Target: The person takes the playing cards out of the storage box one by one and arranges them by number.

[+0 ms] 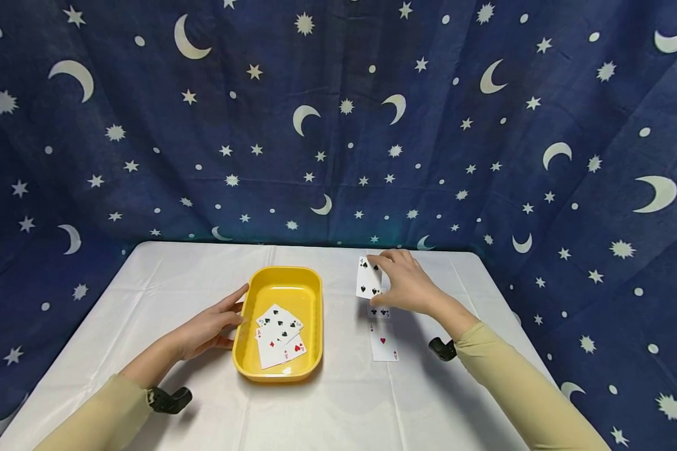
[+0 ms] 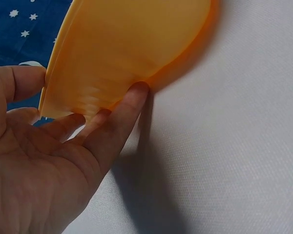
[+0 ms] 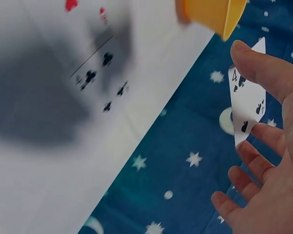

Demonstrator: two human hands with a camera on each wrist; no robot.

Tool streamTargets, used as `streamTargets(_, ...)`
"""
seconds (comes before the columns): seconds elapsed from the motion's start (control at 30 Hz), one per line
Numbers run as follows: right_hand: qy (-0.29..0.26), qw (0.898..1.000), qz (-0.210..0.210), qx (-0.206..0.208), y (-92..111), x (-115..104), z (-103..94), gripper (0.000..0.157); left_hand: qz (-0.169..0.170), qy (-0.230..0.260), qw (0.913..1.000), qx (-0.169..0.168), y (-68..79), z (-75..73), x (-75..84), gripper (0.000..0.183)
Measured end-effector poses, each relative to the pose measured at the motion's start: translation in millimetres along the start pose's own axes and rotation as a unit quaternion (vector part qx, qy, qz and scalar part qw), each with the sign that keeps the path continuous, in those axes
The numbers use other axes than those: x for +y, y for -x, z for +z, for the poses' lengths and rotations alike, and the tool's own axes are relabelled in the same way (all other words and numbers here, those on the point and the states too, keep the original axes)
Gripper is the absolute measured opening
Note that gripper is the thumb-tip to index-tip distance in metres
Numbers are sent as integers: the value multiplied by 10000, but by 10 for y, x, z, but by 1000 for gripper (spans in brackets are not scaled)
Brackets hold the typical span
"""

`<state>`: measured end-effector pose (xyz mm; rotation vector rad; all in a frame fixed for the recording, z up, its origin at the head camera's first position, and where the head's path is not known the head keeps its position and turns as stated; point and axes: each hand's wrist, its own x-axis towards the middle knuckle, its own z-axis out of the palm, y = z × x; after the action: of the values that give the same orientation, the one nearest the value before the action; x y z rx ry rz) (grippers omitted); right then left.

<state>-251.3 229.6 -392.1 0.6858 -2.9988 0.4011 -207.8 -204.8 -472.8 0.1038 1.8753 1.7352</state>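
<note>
Right of the yellow tray (image 1: 288,285), your right hand (image 1: 403,282) pinches the four of spades (image 1: 367,279) between thumb and fingers; only the right-wrist view shows it bowing. That view also bares the clubs card (image 3: 100,80), right of the tray, partly covered in the head view. Your left hand (image 1: 211,329) rests unclenched against the tray's left wall. Only the head view shows cards (image 1: 271,358) inside the tray.

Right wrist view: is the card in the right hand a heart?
No, the card pinched by the right hand shows a 4 and black spades.
</note>
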Motion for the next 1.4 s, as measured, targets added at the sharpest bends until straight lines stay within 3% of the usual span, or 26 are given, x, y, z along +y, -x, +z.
streamTargets(0.7, -127, 9985, 538, 19, 237, 778, 98, 95, -7, 35, 10000, 58, 11, -8, -24, 80)
streamTargets(1.4, -286, 9878, 787, -1309, 255, 1005, 325, 91, 7, 33, 10000, 37, -5, -6, -21, 81)
